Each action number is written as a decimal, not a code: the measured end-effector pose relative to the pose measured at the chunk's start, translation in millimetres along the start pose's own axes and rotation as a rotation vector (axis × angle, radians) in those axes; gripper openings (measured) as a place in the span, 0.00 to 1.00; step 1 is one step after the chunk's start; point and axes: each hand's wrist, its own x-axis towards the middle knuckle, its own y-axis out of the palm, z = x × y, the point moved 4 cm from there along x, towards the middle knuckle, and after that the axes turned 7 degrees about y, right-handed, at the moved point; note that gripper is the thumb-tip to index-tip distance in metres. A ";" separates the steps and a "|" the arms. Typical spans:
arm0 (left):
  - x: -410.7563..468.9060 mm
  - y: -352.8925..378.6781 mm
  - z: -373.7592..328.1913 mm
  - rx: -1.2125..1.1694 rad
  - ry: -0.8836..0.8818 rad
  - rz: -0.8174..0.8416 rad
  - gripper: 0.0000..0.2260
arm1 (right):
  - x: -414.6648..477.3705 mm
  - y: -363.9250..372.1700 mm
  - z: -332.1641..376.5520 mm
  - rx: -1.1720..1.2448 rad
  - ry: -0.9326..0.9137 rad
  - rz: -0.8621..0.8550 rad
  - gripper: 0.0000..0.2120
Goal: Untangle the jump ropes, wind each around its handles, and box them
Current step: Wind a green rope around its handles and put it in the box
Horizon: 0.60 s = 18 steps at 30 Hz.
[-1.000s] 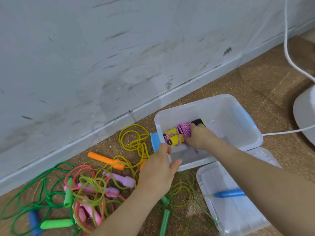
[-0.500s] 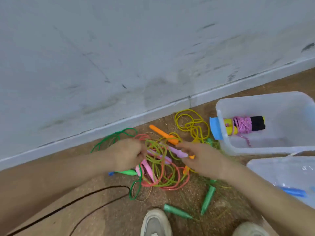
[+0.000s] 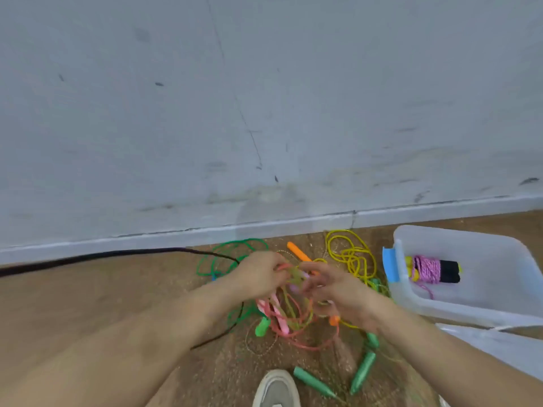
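Done: You have one rope finished. The bundle of yellow and black handles wrapped in pink cord point(image 3: 429, 270) lies inside the clear plastic box with a blue side handle point(image 3: 411, 301), at the right of the frame.
Left: By the look of it, most of the job. The tangle of coloured plastic jump ropes point(image 3: 289, 315) is not yet parted, and none of those ropes is wound or boxed.
Where the tangle is: On the brown floor at lower centre, close to the wall and just left of the box. Its loose yellow rope loops point(image 3: 349, 257) nearly reach the box.
Left grip point(image 3: 258, 274): Your fingers are curled into the top of the tangle, with salmon strands at the fingertips.
Right grip point(image 3: 332, 289): Your fingers are curled among the strands opposite the left. Blur hides which strand they hold.
Bundle axis: It runs left to right across the frame. The yellow ends point left toward the blue side handle and the black ends point right.
Orange handle point(image 3: 298, 252): It lies aslant from upper left to lower right and runs in behind your grips.
Dark green handles: One dark green handle point(image 3: 313, 381) lies from upper left to lower right near the bottom edge. The other dark green handle point(image 3: 363, 371) is steeper, from upper right to lower left.
Also there: A black cable point(image 3: 117, 255) lies along the floor at the left. The toe of a grey shoe point(image 3: 277, 389) shows at bottom centre.
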 end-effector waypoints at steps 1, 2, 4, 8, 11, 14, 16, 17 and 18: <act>-8.1 -31.5 -12.7 -0.089 -0.025 -0.115 0.12 | -19.1 4.3 27.1 -0.142 -0.061 -0.065 0.31; -19.4 -61.4 -27.5 -0.169 -0.028 -0.223 0.13 | -41.5 12.1 54.5 -0.271 -0.127 -0.112 0.34; -51.4 -117.0 -66.4 -0.315 0.010 -0.394 0.13 | -90.2 32.9 104.3 -0.450 -0.259 -0.178 0.44; -136.8 -208.6 -149.8 -0.587 0.179 -0.629 0.05 | -189.7 92.7 174.8 -0.669 -0.553 -0.243 0.43; -198.7 -245.8 -189.7 -0.726 0.239 -0.629 0.07 | -238.6 125.1 192.9 -0.656 -0.700 -0.389 0.32; -242.6 -253.9 -206.1 -0.657 0.221 -0.599 0.12 | -260.9 142.4 181.6 -0.630 -0.769 -0.598 0.10; -261.5 -253.9 -206.2 -0.447 0.171 -0.607 0.13 | -264.9 142.4 165.8 -0.576 -0.779 -0.696 0.13; -268.7 -254.4 -203.4 -0.312 0.147 -0.613 0.13 | -266.6 139.7 158.8 -0.512 -0.780 -0.706 0.15; -275.5 -253.7 -197.9 -0.154 0.119 -0.602 0.14 | -268.6 135.3 153.5 -0.421 -0.782 -0.690 0.15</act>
